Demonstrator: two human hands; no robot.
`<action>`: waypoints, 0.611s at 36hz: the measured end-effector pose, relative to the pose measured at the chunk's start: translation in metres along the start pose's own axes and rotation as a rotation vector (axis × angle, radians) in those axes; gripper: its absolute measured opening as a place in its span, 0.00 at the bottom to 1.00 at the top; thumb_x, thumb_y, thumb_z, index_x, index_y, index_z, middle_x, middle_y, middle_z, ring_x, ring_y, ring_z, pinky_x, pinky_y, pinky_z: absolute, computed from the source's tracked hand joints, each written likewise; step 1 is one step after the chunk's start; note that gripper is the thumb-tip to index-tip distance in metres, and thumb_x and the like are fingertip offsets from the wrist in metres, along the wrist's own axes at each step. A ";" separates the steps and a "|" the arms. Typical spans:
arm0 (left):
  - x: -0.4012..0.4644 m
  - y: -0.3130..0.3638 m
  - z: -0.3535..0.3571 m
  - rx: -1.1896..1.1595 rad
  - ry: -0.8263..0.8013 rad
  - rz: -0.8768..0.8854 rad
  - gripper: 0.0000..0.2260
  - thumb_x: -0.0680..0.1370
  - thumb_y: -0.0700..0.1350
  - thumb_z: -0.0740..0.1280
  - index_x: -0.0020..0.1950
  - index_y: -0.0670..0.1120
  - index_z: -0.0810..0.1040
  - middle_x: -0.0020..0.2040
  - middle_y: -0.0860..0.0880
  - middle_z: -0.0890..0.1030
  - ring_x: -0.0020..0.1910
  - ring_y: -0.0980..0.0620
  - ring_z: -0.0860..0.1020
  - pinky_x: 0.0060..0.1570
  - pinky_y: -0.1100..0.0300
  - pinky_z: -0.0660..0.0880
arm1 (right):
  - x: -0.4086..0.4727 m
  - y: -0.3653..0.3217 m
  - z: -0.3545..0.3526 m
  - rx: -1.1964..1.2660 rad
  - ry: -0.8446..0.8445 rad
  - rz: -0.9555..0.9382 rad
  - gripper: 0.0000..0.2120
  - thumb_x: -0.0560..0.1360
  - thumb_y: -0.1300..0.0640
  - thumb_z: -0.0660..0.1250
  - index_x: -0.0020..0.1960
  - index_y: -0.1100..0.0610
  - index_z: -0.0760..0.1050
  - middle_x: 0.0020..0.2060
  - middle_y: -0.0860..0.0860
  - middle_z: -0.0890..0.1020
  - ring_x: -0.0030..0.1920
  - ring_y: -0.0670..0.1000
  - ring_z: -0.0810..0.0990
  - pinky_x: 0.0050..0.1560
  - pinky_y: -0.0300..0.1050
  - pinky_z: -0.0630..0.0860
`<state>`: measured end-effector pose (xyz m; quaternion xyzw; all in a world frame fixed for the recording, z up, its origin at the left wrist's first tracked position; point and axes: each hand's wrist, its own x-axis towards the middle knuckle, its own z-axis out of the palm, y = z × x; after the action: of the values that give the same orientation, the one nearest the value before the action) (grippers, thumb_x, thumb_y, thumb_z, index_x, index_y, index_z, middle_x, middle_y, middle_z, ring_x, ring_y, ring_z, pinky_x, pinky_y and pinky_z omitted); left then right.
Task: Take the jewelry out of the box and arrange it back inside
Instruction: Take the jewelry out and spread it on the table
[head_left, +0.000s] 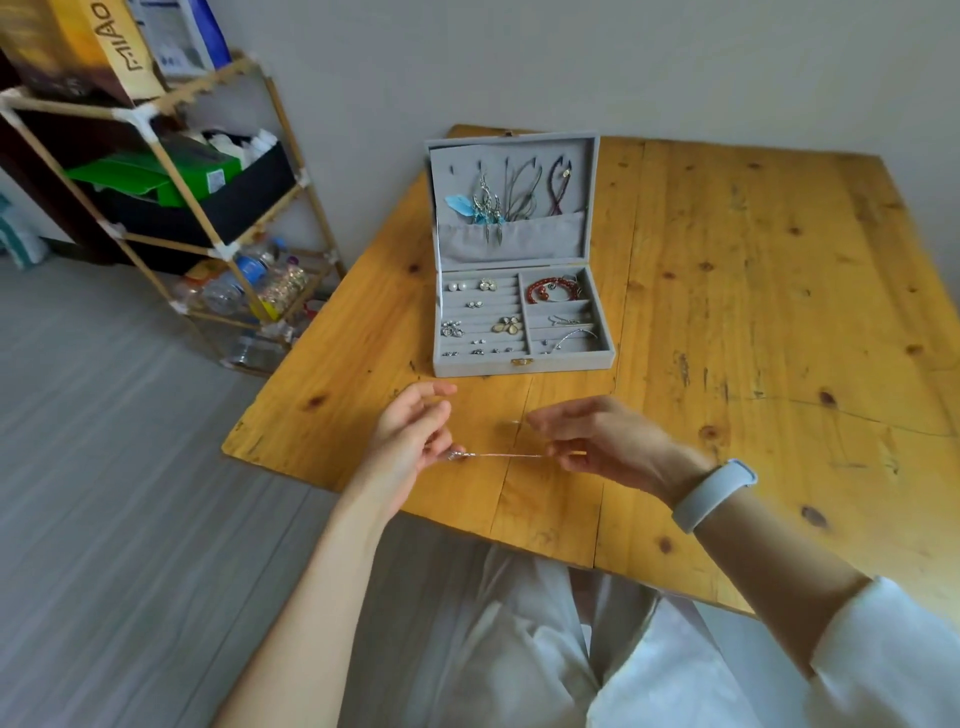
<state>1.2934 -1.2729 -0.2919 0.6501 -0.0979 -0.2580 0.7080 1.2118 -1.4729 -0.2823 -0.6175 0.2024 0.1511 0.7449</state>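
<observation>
A grey velvet jewelry box (519, 365) stands open on the wooden table (753, 322), its lid upright. Necklaces and feather earrings (488, 205) hang inside the lid. Stud earrings and brooches lie in the left ring rows; a red bead bracelet (551, 290) fills the top right compartment. In front of the box I stretch a thin silver chain (506, 455) between both hands, just above the table. My left hand (415, 434) pinches its left end, where a small clasp or pendant shows. My right hand (597, 439) pinches the right end.
A bamboo shelf rack (171, 171) with boxes and plastic bottles stands on the left, beside the table's far left corner. The table's near edge runs just above my lap. A pale wristband sits on my right wrist (714, 493).
</observation>
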 end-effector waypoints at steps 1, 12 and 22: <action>0.001 0.001 -0.003 0.075 0.001 0.018 0.07 0.79 0.36 0.60 0.50 0.45 0.75 0.32 0.52 0.67 0.27 0.57 0.66 0.34 0.61 0.72 | 0.003 0.001 0.007 -0.110 0.049 -0.022 0.06 0.74 0.66 0.65 0.50 0.63 0.78 0.38 0.54 0.79 0.37 0.48 0.77 0.36 0.37 0.78; 0.016 0.006 -0.031 0.592 -0.090 0.045 0.08 0.73 0.34 0.68 0.44 0.48 0.77 0.37 0.50 0.66 0.36 0.55 0.67 0.36 0.67 0.70 | 0.034 -0.005 0.036 -0.317 0.205 -0.092 0.04 0.75 0.57 0.66 0.44 0.57 0.78 0.27 0.49 0.72 0.29 0.47 0.73 0.29 0.36 0.73; 0.031 -0.011 -0.044 1.049 -0.024 0.218 0.04 0.74 0.38 0.69 0.46 0.45 0.78 0.49 0.53 0.72 0.47 0.57 0.72 0.46 0.69 0.65 | 0.064 -0.007 0.036 -0.533 0.407 -0.171 0.03 0.73 0.61 0.65 0.40 0.57 0.76 0.30 0.53 0.76 0.30 0.51 0.72 0.31 0.41 0.69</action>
<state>1.3373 -1.2500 -0.3150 0.8996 -0.2887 -0.1066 0.3097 1.2750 -1.4407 -0.3017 -0.8227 0.2479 0.0093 0.5116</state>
